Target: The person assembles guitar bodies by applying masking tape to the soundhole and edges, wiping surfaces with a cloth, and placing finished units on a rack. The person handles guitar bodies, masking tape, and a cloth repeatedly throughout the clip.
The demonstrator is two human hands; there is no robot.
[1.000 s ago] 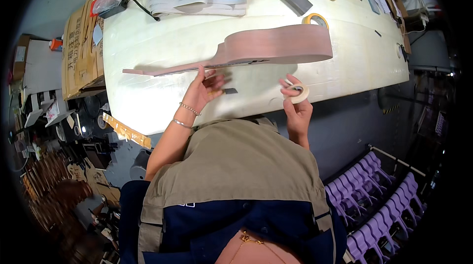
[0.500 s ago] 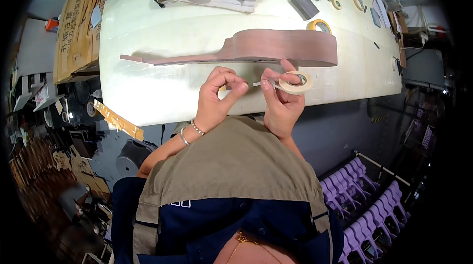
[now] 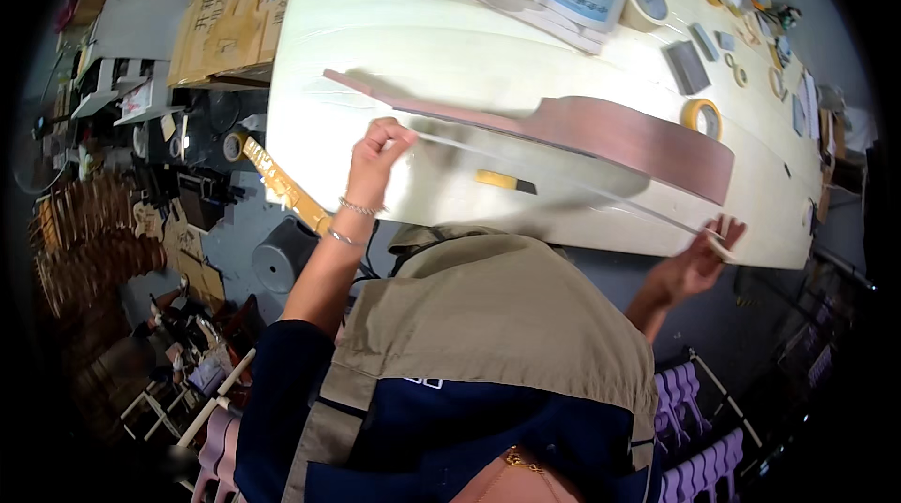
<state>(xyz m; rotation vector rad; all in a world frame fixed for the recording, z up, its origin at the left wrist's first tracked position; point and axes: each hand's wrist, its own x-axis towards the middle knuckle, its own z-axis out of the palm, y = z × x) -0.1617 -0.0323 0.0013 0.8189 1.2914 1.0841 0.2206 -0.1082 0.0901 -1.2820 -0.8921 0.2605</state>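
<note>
Beside the guitar (image 3: 638, 142), my left fingers (image 3: 389, 134) pinch the tape strip (image 3: 450, 143); half-spread right fingers (image 3: 731, 229) hold its roll (image 3: 721, 248). Even tension helps.

A workshop, by its look one for stringed instruments.
A guitar-shaped wooden piece (image 3: 629, 142) lies mid-frame on a broad, pale worktable (image 3: 328, 29); tape rolls (image 3: 635, 15) and grey blocks (image 3: 687, 68) gather at upper right, a yellow-handled tool (image 3: 497, 179) sits near the centre, many thin brown pieces (image 3: 94, 212) stand bunched at far left, and purple clamp-like forms (image 3: 704, 473) line up at lower right.
</note>
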